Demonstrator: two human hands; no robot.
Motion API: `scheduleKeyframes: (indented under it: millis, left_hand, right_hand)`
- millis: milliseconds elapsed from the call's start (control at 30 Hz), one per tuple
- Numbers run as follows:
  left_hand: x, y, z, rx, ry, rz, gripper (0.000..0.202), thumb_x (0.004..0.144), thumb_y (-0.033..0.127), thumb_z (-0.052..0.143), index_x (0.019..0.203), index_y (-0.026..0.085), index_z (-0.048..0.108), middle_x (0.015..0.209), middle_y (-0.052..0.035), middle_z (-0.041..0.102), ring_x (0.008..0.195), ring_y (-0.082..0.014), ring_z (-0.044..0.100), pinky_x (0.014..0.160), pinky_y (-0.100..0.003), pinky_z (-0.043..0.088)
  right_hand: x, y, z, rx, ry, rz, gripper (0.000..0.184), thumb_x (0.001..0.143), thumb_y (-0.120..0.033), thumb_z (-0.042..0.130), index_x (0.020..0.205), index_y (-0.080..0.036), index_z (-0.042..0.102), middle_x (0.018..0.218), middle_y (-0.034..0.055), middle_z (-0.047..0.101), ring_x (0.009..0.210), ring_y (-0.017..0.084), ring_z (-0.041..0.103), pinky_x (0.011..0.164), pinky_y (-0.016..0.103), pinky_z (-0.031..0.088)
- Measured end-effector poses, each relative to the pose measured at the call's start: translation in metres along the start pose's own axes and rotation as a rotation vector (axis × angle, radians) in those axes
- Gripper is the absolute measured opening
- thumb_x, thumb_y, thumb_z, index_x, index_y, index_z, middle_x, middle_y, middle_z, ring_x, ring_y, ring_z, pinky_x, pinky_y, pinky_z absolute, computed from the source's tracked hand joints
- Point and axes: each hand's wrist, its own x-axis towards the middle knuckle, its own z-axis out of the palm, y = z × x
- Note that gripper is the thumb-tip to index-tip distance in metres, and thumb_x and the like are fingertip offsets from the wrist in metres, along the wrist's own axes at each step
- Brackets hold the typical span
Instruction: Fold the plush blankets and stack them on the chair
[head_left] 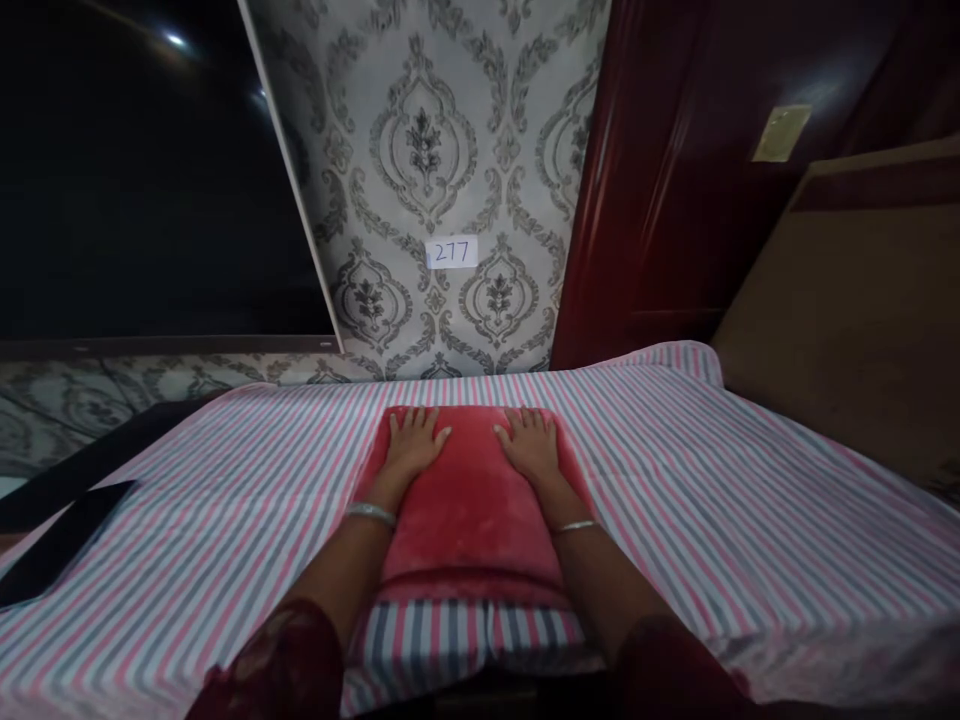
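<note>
A red plush cloth (472, 500), folded into a thick rectangle, lies on the striped sheet (660, 450). My left hand (414, 442) rests palm down on its far left corner, fingers spread. On the far right part of the same cloth, my right hand (529, 445) lies flat with its fingers apart. Neither hand grips anything. A fold shows along the cloth's near edge, close to the edge of the sheet-covered surface.
At the left edge of the sheet lies a dark flat object (64, 540). Behind stand a large dark screen (150, 200), a patterned wall with a paper label (451, 252) reading 277, and a dark red door (660, 180). A brown board (855, 330) leans at the right.
</note>
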Motion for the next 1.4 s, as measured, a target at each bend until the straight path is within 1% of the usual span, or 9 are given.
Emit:
scheduleKeyframes:
  millis: [133,400,667,833,933,1033,1100,1267,1400]
  left_hand:
    - [0.0,-0.007,0.026,0.013,0.032,-0.018,0.064,0.1,0.05,0.03,0.154,0.016,0.037,0.159,-0.0159,0.038,0.149,-0.0349,0.028,0.12,-0.063,0.013]
    - [0.002,-0.01,0.029,-0.004,0.065,-0.022,0.066,0.099,0.053,0.029,0.152,0.015,0.04,0.158,-0.0183,0.038,0.148,-0.0355,0.03,0.12,-0.063,0.015]
    - [0.001,-0.013,0.012,-0.117,-0.016,-0.002,0.066,0.096,0.053,0.036,0.151,0.016,0.041,0.158,-0.0201,0.038,0.149,-0.0344,0.029,0.12,-0.062,0.014]
    - [-0.018,-0.039,-0.006,-0.225,-0.011,-0.027,0.061,0.091,0.048,0.047,0.146,0.02,0.049,0.16,-0.0168,0.035,0.151,-0.0374,0.021,0.117,-0.07,0.009]
    - [-0.039,-0.067,-0.007,-0.362,-0.03,-0.094,0.064,0.09,0.047,0.048,0.147,0.017,0.047,0.159,-0.019,0.036,0.146,-0.0399,0.033,0.115,-0.065,0.025]
    - [-0.06,-0.092,-0.001,-0.532,-0.034,-0.152,0.067,0.089,0.049,0.051,0.146,0.014,0.047,0.148,-0.0209,0.052,0.137,-0.0359,0.049,0.112,-0.05,0.039]
    - [-0.073,-0.101,0.006,-0.649,-0.013,-0.198,0.068,0.085,0.054,0.056,0.14,0.014,0.052,0.138,-0.0195,0.062,0.13,-0.0358,0.056,0.108,-0.046,0.045]
    - [-0.097,-0.104,0.018,-0.937,-0.021,-0.301,0.067,0.076,0.063,0.07,0.123,0.015,0.063,0.106,-0.0159,0.076,0.097,-0.0317,0.074,0.084,-0.043,0.06]
    - [-0.106,-0.096,0.011,-1.201,-0.092,-0.354,0.073,0.073,0.056,0.077,0.129,0.015,0.059,0.111,-0.0164,0.075,0.097,-0.0286,0.073,0.083,-0.04,0.061]
  right_hand:
    - [0.0,0.01,0.018,0.014,0.006,0.008,0.059,0.102,-0.052,0.034,0.151,-0.022,0.043,0.158,0.0119,0.039,0.147,0.032,0.027,0.119,0.053,0.013]
    - [0.004,0.012,0.02,0.028,0.023,0.0,0.056,0.102,-0.05,0.034,0.15,-0.023,0.045,0.156,0.0116,0.042,0.146,0.031,0.03,0.118,0.055,0.017]
    - [-0.004,0.004,0.007,0.022,0.032,-0.003,0.056,0.102,-0.048,0.035,0.149,-0.019,0.045,0.155,0.0138,0.043,0.145,0.03,0.033,0.117,0.054,0.019]
    - [-0.007,0.017,-0.008,0.001,-0.057,0.026,0.056,0.103,-0.047,0.031,0.151,-0.021,0.041,0.16,0.0136,0.035,0.148,0.028,0.027,0.117,0.058,0.019]
    - [-0.014,0.043,-0.017,0.059,-0.098,0.116,0.058,0.101,-0.049,0.037,0.152,-0.023,0.039,0.161,0.0141,0.033,0.147,0.033,0.03,0.112,0.062,0.026]
    - [-0.031,0.071,-0.025,0.116,-0.134,0.181,0.063,0.098,-0.045,0.045,0.154,-0.017,0.036,0.145,0.02,0.053,0.134,0.034,0.049,0.106,0.052,0.039]
    - [-0.047,0.088,-0.028,0.147,-0.141,0.191,0.066,0.099,-0.043,0.044,0.156,-0.011,0.031,0.13,0.0211,0.064,0.124,0.031,0.059,0.102,0.044,0.044]
    - [-0.089,0.111,-0.028,0.48,-0.159,0.297,0.07,0.096,-0.053,0.047,0.151,-0.01,0.042,0.14,0.0202,0.058,0.127,0.03,0.058,0.104,0.041,0.046]
    - [-0.1,0.109,-0.02,0.709,-0.126,0.281,0.068,0.089,-0.051,0.057,0.143,-0.012,0.052,0.136,0.0191,0.061,0.121,0.03,0.062,0.101,0.044,0.05]
